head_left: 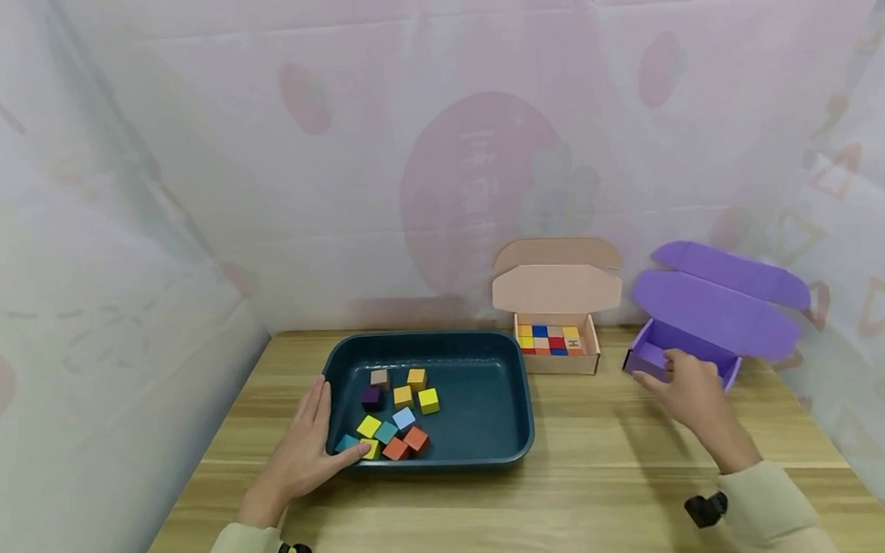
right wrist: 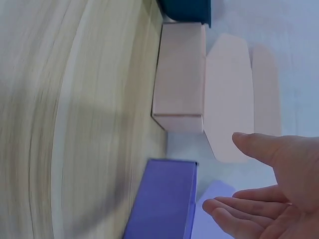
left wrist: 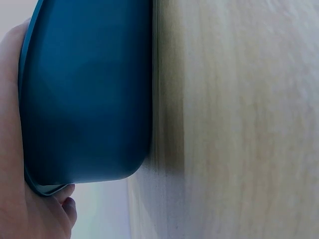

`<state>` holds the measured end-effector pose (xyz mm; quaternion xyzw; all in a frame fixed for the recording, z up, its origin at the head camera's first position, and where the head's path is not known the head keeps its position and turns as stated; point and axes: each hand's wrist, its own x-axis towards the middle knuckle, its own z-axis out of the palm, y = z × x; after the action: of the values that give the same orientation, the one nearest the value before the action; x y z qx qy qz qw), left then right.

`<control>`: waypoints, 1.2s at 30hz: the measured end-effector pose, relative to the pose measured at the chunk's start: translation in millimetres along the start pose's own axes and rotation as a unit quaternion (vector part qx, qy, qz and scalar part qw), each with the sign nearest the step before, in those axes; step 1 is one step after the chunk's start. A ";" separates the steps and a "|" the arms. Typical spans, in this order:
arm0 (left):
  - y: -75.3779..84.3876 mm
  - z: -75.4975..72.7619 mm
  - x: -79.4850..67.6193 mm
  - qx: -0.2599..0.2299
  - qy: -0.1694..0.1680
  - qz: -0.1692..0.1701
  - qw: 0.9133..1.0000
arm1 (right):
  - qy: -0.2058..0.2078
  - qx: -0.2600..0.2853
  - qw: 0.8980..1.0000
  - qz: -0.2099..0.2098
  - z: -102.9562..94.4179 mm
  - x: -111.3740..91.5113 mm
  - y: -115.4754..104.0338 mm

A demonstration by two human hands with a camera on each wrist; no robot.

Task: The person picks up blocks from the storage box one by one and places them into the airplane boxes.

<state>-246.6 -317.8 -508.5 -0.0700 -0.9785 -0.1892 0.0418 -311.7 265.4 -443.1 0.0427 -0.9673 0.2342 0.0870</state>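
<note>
The bench [head_left: 589, 494] spreads before the round-cornered teal tray [head_left: 479, 408], long from side to side. The left hand [head_left: 302, 459], fingers straight and thumb spread, touches the tray's left rim; coloured cubes [head_left: 404, 397] lie mostly left, open floor right. Well right of the tray, the right hand [head_left: 691, 393], thumb parted from loose fingers, hovers at an angled purple box [head_left: 714, 308]; a peach box [head_left: 560, 364] stands beside the tray's far-right corner.

My head view comes through bright and evenly lit, with a soft shadow beside the bare right hand [head_left: 684, 389] on the pale wood-grain table [head_left: 589, 503] and faint highlights along the glossy dark teal rectangular tray [head_left: 471, 400]. The left-wrist feed reaches me dimmer and blurred; the right-wrist one looks hazy, its grain bending.
</note>
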 end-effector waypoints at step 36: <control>0.3 0.7 -0.2 -0.006 -0.001 -0.003 1.000 | -0.061 0.029 0.991 0.112 -17.2 -15.9 109.9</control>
<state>-246.4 -317.3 -509.1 -0.0675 -0.9776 -0.1955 0.0398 -307.1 371.5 -480.0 -0.0493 -0.9623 0.2677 -0.0003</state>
